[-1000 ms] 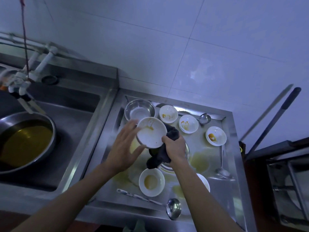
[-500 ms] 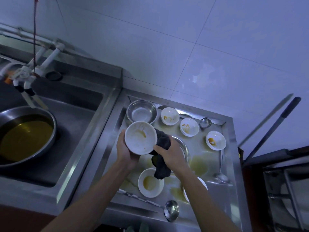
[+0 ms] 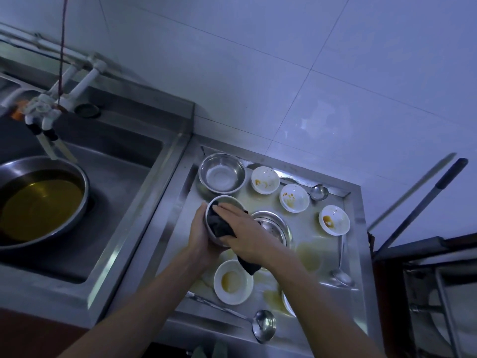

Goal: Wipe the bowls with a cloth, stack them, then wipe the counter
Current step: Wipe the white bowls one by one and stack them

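Steel counter [image 3: 357,257], sauce-smeared. Your left hand [image 3: 198,235] grips the tilted white bowl [image 3: 227,200]. Your right hand [image 3: 245,236] presses the dark cloth [image 3: 218,224] inside it, fingers flat.

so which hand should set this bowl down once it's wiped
Left. The left hand already cups the held bowl, while the right hand presses the dark cloth into it.
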